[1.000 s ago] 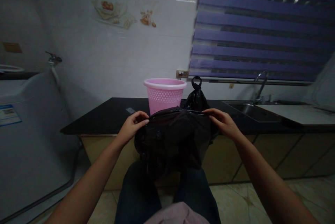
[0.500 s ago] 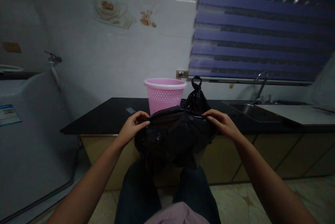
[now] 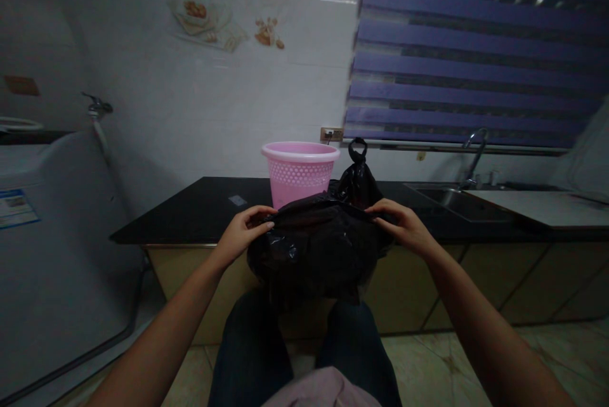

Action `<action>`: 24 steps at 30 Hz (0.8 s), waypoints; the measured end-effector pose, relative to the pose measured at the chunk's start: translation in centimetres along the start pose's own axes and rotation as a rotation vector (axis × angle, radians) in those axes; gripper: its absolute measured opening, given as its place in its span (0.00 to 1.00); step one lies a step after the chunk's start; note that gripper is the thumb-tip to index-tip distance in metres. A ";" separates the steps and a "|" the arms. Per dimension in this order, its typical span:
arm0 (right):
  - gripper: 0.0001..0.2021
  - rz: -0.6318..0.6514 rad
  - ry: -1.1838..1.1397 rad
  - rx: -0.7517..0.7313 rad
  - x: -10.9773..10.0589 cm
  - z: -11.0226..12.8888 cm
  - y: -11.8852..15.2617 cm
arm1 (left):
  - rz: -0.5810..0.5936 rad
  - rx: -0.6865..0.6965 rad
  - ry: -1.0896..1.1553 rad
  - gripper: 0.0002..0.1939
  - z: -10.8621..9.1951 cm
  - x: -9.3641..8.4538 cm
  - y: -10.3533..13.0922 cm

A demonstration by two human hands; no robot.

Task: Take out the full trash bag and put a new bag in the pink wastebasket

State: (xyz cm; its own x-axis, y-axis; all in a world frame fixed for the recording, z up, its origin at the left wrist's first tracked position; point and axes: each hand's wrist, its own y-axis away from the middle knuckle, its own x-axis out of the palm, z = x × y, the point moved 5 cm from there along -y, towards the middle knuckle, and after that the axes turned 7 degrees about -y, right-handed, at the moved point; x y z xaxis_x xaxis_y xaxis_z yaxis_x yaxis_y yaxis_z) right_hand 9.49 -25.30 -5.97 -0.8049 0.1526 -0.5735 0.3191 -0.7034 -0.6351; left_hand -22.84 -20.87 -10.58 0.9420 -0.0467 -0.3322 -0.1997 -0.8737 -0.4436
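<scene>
A black plastic garbage bag [image 3: 318, 255] hangs stretched between my two hands, in front of the counter edge and above my knees. My left hand [image 3: 245, 232] pinches the upper left of its rim between thumb and fingers. On the other side, my right hand [image 3: 402, 223] grips the rim's upper right the same way. Just behind the bag stands a pink plastic basket [image 3: 301, 172], upright, with a perforated band below its rim; its base is hidden by the bag. A second black bag [image 3: 359, 182], knotted into a loop at the top, sits to the basket's right.
The black countertop [image 3: 190, 210] runs across the view, with a small flat card-like piece [image 3: 237, 200] at left. To the right are a sink [image 3: 457, 201] with a faucet [image 3: 476, 153] and a white board [image 3: 528, 204]. A grey appliance [image 3: 61, 255] stands at far left.
My hands have drawn slightly closer together, the right one moving a little left. The bag's rim between them has gone slacker. The basket and knotted bag stay put.
</scene>
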 end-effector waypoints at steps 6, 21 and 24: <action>0.11 -0.021 -0.024 0.063 0.0 -0.4 0.2 | 0.007 0.009 -0.022 0.12 0.0 0.0 0.0; 0.18 -0.060 -0.106 0.159 0.1 -1.1 0.5 | -0.012 0.032 -0.034 0.10 0.1 0.1 0.1; 0.16 -0.034 -0.087 0.156 0.1 -0.9 0.5 | -0.003 0.046 -0.033 0.09 0.0 0.1 0.1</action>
State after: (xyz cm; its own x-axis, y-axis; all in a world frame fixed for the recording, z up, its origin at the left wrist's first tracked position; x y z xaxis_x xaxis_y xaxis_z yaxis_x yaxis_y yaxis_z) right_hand 9.99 -25.02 -6.83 -0.8566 0.1222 -0.5013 0.2147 -0.7990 -0.5617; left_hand -22.74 -20.96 -10.65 0.9335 -0.0273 -0.3576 -0.2097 -0.8505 -0.4824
